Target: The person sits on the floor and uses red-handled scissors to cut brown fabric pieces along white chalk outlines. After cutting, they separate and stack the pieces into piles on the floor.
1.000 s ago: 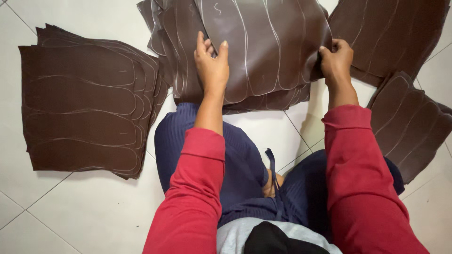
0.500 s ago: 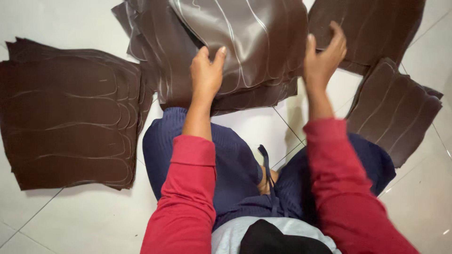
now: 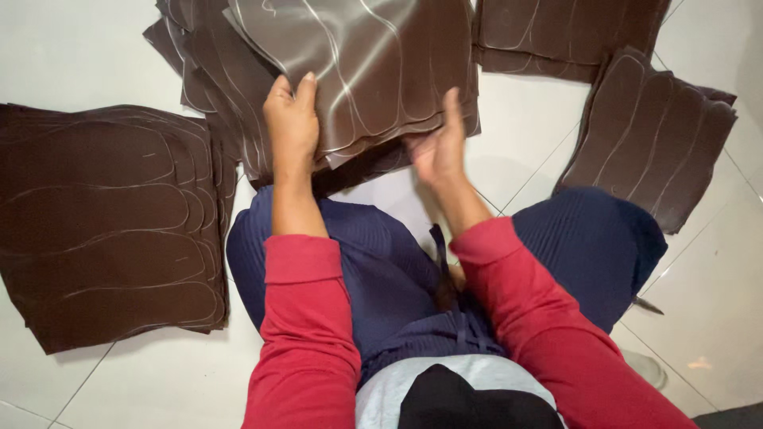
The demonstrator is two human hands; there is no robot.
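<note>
The person sat on a white tiled floor, legs in dark blue trousers, arms in red sleeves reaching toward the top centre of the frame. There lay a pile of dark brown sheets, each marked with pale curved outlines shaped like shoe soles. The pile's near edge hung over the person's knees.

The left hand gripped the near left edge of that pile. The thumb and fingers lay on top of the upper sheets, and the grip was closed around a bundle of several sheets at once. The lower sheets fanned out untidily to the upper left.

The right hand was at the pile's near right edge, blurred. Its palm faced inward toward the left hand, with the fingers straight and pointing up, so the grip was open. It sat against or just under the sheets' edge; whether it actually touched them could not be told.

A second stack of brown sheets lay flat at the left of the frame, neatly squared. A third stack sat tilted at the right, just beside the right knee. A fourth stack lay at the upper right, cut off by the frame edge.
</note>
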